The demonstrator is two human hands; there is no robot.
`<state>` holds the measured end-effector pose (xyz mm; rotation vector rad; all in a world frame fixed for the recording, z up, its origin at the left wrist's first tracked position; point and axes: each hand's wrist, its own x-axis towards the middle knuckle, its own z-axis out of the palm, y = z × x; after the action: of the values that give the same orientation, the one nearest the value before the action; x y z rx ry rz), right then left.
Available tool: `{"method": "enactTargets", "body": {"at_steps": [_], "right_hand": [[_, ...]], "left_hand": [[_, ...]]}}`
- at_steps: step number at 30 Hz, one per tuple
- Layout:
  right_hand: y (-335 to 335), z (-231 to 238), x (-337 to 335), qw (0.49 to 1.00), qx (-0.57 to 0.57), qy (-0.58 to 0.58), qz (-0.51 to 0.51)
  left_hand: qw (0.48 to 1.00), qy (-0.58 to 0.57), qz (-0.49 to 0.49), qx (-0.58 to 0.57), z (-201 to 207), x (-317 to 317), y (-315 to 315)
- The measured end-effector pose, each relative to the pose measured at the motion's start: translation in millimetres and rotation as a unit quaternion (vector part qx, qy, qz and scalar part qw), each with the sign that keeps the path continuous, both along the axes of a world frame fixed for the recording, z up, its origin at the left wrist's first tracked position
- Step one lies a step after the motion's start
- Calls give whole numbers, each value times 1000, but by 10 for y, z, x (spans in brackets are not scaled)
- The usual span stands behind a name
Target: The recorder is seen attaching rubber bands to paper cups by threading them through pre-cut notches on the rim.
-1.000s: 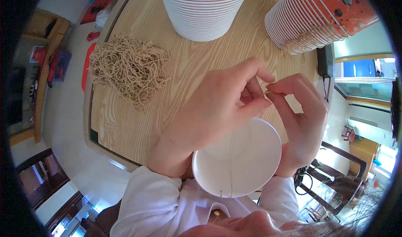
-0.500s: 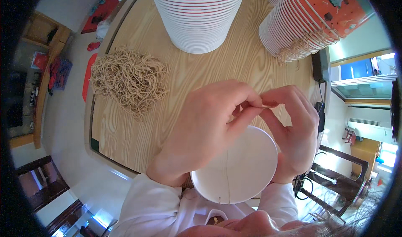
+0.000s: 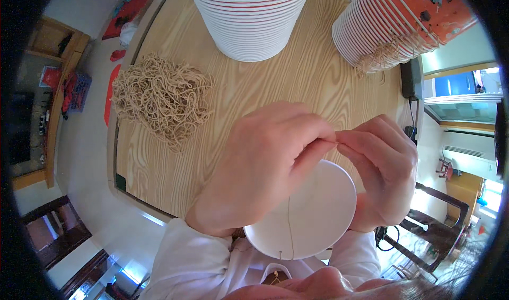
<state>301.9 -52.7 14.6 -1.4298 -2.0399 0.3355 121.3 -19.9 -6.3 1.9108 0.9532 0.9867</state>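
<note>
Beyond the cup (image 3: 321,215), left hand (image 3: 270,157) and right hand (image 3: 387,159), fingertips closed, pinch string (image 3: 337,142); left of the cup, table (image 3: 164,178) stretches to its edge.

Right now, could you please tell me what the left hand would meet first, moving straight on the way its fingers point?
The left hand would probably meet the right hand first, at its fingertips; depth is hard to judge in one view.

Close, downward head-worn fisheye view
</note>
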Motion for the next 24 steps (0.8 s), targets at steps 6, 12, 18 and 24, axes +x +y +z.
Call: {"method": "enactTargets", "body": {"at_steps": [6, 12, 18, 24], "right_hand": [[-22, 30, 66, 999, -32, -10, 42], [-95, 21, 151, 974, -208, -86, -9], [161, -184, -7, 986, -145, 11, -79], [191, -185, 58, 984, -116, 109, -77]], "left_hand": [[999, 24, 47, 10, 37, -43, -46], [992, 58, 84, 68, 105, -190, -11], [978, 161, 71, 116, 55, -187, -13], [936, 253, -20, 244, 69, -104, 324]]}}
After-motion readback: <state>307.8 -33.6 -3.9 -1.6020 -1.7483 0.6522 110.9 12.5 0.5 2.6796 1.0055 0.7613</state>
